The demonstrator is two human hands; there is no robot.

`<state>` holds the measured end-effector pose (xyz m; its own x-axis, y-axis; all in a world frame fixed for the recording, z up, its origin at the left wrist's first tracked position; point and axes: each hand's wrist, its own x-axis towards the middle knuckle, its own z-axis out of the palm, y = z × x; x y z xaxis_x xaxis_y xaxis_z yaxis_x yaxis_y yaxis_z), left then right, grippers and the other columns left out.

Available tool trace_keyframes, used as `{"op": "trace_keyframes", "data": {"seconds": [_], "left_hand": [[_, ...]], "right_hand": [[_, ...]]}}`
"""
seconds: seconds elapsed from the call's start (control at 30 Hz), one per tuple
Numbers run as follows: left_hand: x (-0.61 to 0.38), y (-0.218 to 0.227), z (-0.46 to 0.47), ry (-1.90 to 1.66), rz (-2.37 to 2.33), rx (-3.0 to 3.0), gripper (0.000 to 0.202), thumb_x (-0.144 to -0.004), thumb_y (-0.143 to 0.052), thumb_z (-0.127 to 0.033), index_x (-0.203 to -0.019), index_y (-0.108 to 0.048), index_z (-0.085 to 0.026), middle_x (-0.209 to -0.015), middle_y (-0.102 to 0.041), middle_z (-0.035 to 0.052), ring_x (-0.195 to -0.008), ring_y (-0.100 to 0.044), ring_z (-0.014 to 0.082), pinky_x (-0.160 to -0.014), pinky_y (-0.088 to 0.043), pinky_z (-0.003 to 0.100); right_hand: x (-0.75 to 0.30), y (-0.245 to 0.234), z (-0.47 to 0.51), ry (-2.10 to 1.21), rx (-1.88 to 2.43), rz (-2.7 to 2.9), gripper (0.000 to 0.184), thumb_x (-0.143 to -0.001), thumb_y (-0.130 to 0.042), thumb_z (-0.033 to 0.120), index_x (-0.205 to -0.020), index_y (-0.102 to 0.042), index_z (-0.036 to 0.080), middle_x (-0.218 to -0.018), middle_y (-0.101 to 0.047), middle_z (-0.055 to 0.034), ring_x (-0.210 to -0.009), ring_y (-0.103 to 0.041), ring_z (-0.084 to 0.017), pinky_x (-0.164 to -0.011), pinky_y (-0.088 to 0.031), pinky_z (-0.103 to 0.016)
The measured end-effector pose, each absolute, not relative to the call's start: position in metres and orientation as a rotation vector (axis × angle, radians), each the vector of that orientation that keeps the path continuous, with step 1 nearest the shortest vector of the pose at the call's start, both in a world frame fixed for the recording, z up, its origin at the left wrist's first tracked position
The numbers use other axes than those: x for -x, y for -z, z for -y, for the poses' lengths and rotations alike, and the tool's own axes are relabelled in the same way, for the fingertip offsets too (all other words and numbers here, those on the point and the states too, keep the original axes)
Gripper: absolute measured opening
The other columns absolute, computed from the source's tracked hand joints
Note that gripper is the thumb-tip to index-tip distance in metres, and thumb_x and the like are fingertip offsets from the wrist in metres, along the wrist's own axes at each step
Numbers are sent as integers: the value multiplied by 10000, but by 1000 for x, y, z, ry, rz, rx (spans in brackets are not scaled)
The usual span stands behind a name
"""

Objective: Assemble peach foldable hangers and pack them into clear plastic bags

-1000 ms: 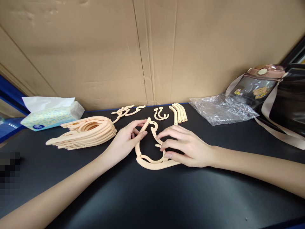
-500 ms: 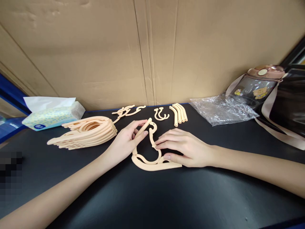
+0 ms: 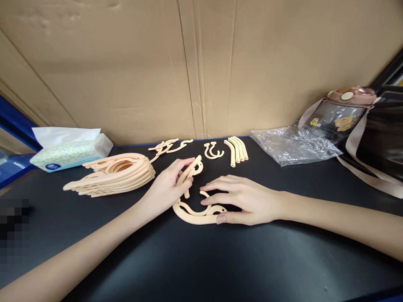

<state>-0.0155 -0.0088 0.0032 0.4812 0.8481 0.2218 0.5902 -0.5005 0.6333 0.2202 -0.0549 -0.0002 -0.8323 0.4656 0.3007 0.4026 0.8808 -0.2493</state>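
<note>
My left hand (image 3: 173,180) pinches one raised arm of a beige plastic folding hanger (image 3: 195,219) between thumb and fingers. Beside that arm, a slim curved piece with a rounded, holed end (image 3: 197,168) hangs down close to my left fingers. The hanger's other arm lies low on the black table, with a curved hook part (image 3: 206,205) inside it. My right hand (image 3: 244,199) rests over the right end, fingers spread. Its thumb touches the lower arm, and its fingertips are near the hook's tip. The palm hides the arm's far end.
A stack of beige hangers (image 3: 116,178) lies left, near a tissue pack (image 3: 72,153). Loose beige pieces (image 3: 171,146), small hooks (image 3: 214,151) and several curved strips (image 3: 237,151) lie behind. Clear plastic film (image 3: 292,144) and a strapped bottle (image 3: 340,113) are right, before cardboard (image 3: 126,75).
The slim curved piece has swung left toward my left hand, away from the hook part it lined up with. My right fingertips no longer press on it; my right hand has shifted slightly down.
</note>
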Motion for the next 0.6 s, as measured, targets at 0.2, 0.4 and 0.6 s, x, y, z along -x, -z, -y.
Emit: {"op": "trace_keyframes", "data": {"seconds": [0.2,0.4,0.6], "left_hand": [[16,-5,10,-702,-1218,-2231,454,-880,-470,-354,-1316,-489,-228,-948,-607,12,-621,-562,131,-574,-459,273],[16,-2,7,-707,-1192,-2298,464,-856,-496,-321,-1313,-482,-240,-1061,-605,27,-739,-581,158,-639,-466,287],[16,-3,7,-715,-1199,-2307,442,-879,-437,-303,-1308,-496,-219,-994,-601,25,-695,-559,148,-628,-459,282]], "right_hand": [[-219,1,55,-263,642,2675,401,-941,-537,422,-1221,-626,150,-1353,-562,-118,-1192,-538,-223,-1036,-408,-377],[-219,0,55,-272,648,2666,395,-937,-545,420,-1211,-632,149,-1342,-570,-113,-1170,-550,-224,-1026,-417,-381],[-219,0,54,-287,630,2636,449,-875,-618,474,-1181,-651,149,-1305,-593,-116,-1122,-569,-222,-1005,-433,-364]]}}
